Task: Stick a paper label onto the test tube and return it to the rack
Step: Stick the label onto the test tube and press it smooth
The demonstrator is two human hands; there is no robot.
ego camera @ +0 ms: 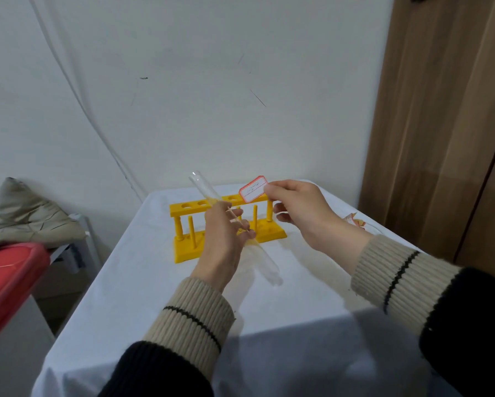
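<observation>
Left hand [226, 233] gripping clear test tube [264, 263] slantwise above white surface [143, 282], just near of yellow rack [183, 209]. Right hand [300, 210] pinching red-bordered paper label [253, 189] by its right edge, apart from tube, over rack's right end.

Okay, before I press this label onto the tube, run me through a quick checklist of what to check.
1. Test tube held firmly in left hand: ok.
2. Label pinched by its edge in right hand: ok.
3. Label clear of the tube, not stuck early: ok, they are apart.
4. Sticky side facing the tube: cannot tell.
5. Bare glass free for the label: ok, the lower stretch is uncovered.
6. Yellow rack has an open hole for the return: ok.
</observation>
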